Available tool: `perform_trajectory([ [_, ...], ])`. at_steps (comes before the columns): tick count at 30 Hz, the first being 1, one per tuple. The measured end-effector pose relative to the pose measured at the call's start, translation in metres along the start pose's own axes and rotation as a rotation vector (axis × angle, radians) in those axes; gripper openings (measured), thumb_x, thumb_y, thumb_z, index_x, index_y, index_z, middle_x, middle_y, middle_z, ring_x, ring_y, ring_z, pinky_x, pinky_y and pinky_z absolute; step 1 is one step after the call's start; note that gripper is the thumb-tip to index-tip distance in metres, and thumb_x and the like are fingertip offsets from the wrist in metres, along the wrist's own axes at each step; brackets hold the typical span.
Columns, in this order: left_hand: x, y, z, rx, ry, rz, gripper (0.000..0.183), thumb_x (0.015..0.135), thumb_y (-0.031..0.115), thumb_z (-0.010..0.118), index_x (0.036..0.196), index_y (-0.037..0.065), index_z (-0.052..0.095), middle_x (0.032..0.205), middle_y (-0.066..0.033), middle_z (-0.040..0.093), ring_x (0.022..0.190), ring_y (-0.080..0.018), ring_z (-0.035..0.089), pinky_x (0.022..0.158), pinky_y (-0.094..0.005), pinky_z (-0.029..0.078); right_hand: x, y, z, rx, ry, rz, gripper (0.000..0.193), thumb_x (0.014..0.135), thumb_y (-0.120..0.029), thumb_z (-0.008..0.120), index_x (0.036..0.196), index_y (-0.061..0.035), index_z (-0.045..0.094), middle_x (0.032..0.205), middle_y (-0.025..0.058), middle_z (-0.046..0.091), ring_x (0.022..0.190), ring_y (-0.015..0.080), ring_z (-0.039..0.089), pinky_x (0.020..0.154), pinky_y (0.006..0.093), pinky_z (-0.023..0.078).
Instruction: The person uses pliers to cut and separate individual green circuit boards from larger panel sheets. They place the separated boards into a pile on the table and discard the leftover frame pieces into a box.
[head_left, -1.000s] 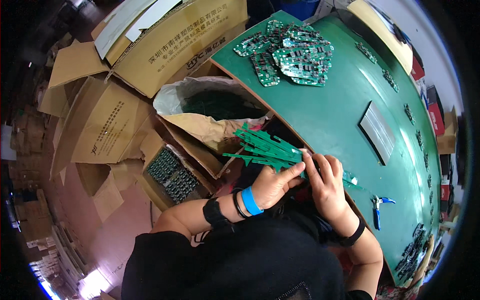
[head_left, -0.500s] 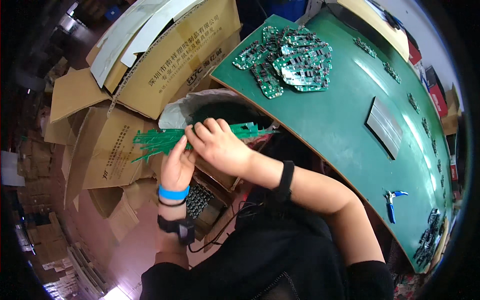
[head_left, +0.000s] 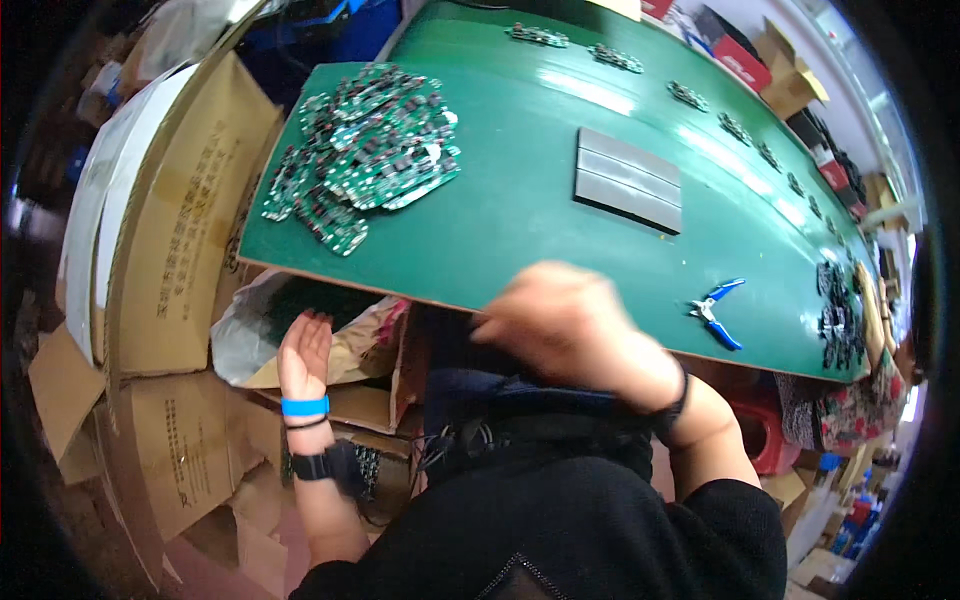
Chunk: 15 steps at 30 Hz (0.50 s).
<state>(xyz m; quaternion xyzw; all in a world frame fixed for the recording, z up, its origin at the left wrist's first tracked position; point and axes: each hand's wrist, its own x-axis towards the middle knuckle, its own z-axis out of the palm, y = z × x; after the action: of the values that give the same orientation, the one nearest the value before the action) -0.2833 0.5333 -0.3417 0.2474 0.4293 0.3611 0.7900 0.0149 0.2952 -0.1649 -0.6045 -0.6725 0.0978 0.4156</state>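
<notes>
— How does your left hand [head_left: 305,358] look?
— Fingers straightened, palm bare, at the white bag [head_left: 238,335] with its dark green heap [head_left: 320,298], by the counter [head_left: 510,235].
— And your right hand [head_left: 565,325]?
— It's blurred near the counter's edge, so I cannot tell whether your fingers grip anything.

Head-worn wide fisheye, one view, looked steeply down over the black shirt [head_left: 580,520]; left hand [head_left: 305,358] and right hand [head_left: 560,325] sat close, green table [head_left: 500,225] stretched beyond, its edges bowed.
</notes>
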Motion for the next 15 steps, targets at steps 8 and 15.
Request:
perform_trajectory([
  [8,-0.024,-0.052,0.019,0.043,-0.09,-0.119,0.023,0.094,0.017,0.057,0.111,0.003,0.06,0.099,-0.0098,0.065,0.094,-0.0211,0.063,0.082,-0.0332,0.055,-0.131,0.087,-0.121,-0.143,0.319,0.939,0.014,0.074,0.001,0.073,0.086,0.0008,0.067,0.078,0.0075,0.067,0.072,0.0136,0.063,0.068,0.0266,0.05],
  [15,-0.012,-0.057,0.021,0.136,-0.135,-0.1,0.023,0.095,0.017,0.052,0.112,0.004,0.061,0.101,-0.0085,0.066,0.094,-0.0187,0.062,0.076,-0.0308,0.053,-0.125,0.087,-0.109,-0.297,0.24,0.831,0.011,0.075,0.002,0.07,0.085,0.0016,0.064,0.078,0.0102,0.064,0.072,0.0185,0.063,0.067,0.0291,0.049],
])
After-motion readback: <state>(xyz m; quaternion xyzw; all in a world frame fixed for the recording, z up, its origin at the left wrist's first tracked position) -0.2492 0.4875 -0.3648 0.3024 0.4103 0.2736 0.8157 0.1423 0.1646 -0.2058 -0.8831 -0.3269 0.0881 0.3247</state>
